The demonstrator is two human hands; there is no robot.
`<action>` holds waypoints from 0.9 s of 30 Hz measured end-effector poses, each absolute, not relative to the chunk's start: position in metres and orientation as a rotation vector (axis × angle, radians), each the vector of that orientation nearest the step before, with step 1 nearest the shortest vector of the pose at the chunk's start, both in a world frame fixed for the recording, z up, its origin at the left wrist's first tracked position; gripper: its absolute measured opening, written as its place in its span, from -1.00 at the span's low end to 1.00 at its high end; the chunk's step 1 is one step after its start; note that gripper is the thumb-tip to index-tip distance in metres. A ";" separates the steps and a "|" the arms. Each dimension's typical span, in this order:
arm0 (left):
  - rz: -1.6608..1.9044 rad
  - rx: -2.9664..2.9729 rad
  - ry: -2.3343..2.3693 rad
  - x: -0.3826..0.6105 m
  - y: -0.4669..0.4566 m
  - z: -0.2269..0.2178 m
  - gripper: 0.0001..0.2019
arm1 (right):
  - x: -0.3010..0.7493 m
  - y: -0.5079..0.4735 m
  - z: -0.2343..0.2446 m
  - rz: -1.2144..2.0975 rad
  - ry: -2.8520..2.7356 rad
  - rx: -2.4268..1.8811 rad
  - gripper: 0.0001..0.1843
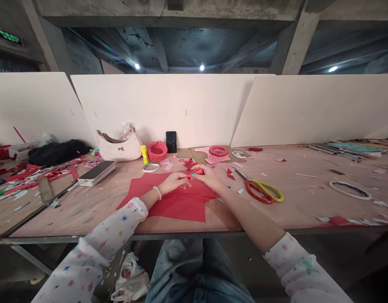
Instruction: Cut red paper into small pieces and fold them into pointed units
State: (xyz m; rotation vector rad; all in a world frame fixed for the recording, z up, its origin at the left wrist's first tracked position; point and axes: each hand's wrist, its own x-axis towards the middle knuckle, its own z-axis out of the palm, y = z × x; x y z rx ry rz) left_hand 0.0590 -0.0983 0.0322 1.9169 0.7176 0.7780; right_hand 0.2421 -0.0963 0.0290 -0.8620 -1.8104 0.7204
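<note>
Right at the bottom of the view, we've got denim jeans (194, 269) on the knees, and a white plastic bag (130, 280) down on the floor beside them. Star-print sleeves (114, 227) reach forward over the bench edge (70, 238), both forearms angled in toward the middle. And here's the action: the left hand (173, 182), wearing a pale bead bracelet (157, 192), comes in from one side while the right hand (211, 176) arches over from the other. Their fingers (194, 176) are pressed together, pinching a small folded piece of red paper (197, 171) between them, just above a spread of red paper sheets (178, 206). The exact fold is hidden behind those fingertips!

Just beside the right hand, a cluster of loose red paper scraps (189, 163) sits ahead, and yellow-and-red-handled scissors (259, 189) lie open on the bench. Further back, there's a roll of tape (150, 167), a yellow glue stick (144, 154), two red paper rings (157, 150) (218, 151), and a black smartphone (171, 142) propped upright against the white boards (162, 109). A cream handbag (120, 147) stands off to the left, near a black bag (56, 152), with a white box (96, 173) nearer the left arm. Over on the right, another tape loop (349, 190) lies well apart from the hands.
</note>
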 end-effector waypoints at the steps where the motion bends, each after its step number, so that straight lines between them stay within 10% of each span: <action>1: 0.778 1.924 0.715 0.059 -0.099 0.033 -0.64 | 0.242 -0.096 0.029 0.718 -1.809 -0.863 -0.74; 27: 1.027 2.005 0.736 0.060 -0.094 0.028 -0.77 | 0.236 -0.108 0.040 0.760 -1.845 -0.986 -0.79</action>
